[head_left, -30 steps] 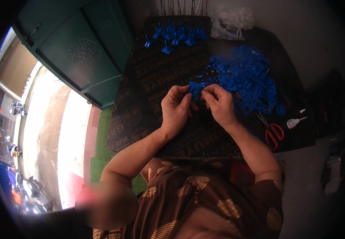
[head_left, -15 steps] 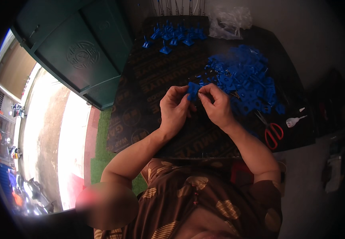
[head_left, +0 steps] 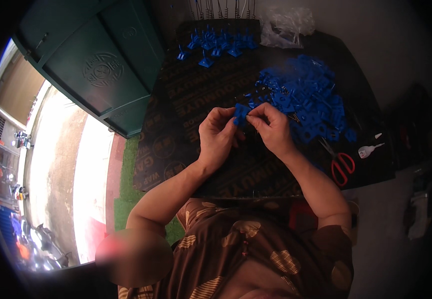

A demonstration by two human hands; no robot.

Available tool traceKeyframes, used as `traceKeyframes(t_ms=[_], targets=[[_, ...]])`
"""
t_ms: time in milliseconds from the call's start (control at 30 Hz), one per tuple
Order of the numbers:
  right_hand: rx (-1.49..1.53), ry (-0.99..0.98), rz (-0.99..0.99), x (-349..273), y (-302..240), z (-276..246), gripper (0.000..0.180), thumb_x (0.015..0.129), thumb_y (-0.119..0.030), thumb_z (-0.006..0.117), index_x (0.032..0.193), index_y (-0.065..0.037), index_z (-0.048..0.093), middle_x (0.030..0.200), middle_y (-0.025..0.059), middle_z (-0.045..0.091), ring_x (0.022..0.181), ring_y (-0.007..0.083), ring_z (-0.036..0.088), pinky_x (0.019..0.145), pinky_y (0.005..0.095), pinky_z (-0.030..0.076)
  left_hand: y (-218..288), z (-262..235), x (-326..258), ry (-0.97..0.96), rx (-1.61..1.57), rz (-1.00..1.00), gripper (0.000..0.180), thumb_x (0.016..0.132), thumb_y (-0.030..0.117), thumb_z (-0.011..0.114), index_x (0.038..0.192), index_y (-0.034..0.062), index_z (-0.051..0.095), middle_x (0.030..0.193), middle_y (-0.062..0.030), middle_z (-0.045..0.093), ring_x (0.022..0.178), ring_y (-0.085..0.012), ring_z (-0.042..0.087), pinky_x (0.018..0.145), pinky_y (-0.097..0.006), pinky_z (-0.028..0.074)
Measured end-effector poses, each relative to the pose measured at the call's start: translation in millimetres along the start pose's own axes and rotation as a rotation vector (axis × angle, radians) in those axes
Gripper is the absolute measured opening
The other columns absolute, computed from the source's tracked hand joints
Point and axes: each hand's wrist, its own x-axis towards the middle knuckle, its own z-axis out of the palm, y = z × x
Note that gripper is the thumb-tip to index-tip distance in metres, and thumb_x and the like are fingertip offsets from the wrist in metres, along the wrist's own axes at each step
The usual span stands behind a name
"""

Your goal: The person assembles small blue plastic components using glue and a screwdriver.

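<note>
Grip: both hands [head_left: 246,130] pinch blue plastic piece [head_left: 240,113] | fingers half hide it

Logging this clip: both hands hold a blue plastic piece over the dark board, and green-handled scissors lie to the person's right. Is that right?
Not quite. The scissors have red handles, not green; the head view shows it. The rest stands: the left hand and right hand hold a blue piece over the dark board, scissors to the right.
</note>
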Motion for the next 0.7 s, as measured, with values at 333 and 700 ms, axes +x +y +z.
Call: traceKeyframes(t_ms=[333, 700], targets=[[-0.023, 0.043, -0.025, -0.6, 4.5, 1.8, 0.006, 0.087, -0.004, 0.066, 0.087, -0.001, 0.061, 0.073, -0.0013, 0.059, 0.065, 0.0029, 0.052, 0.055, 0.0189, 0.040, 2.9, 0.3, 0.2, 0.004, 0.015, -0.014, 0.016, 0.093, 0.005, 0.057, 0.107, -0.0022, 0.055, 0.087, -0.0067, 0.063, 0.060, -0.0084, 0.061, 0.045, -0.017, 0.047], [0.011, -0.004, 0.027, -0.7, 1.8, 0.5, 0.003, 0.089, -0.004, 0.063, 0.090, -0.001, 0.062, 0.073, -0.0020, 0.059, 0.062, 0.0030, 0.051, 0.054, 0.0187, 0.040, 2.0, -0.1, 0.7, 0.012, 0.022, -0.019, 0.016, 0.093, 0.004, 0.057, 0.107, -0.0024, 0.055, 0.086, -0.0065, 0.063, 0.059, -0.0085, 0.061, 0.045, -0.018, 0.046]])
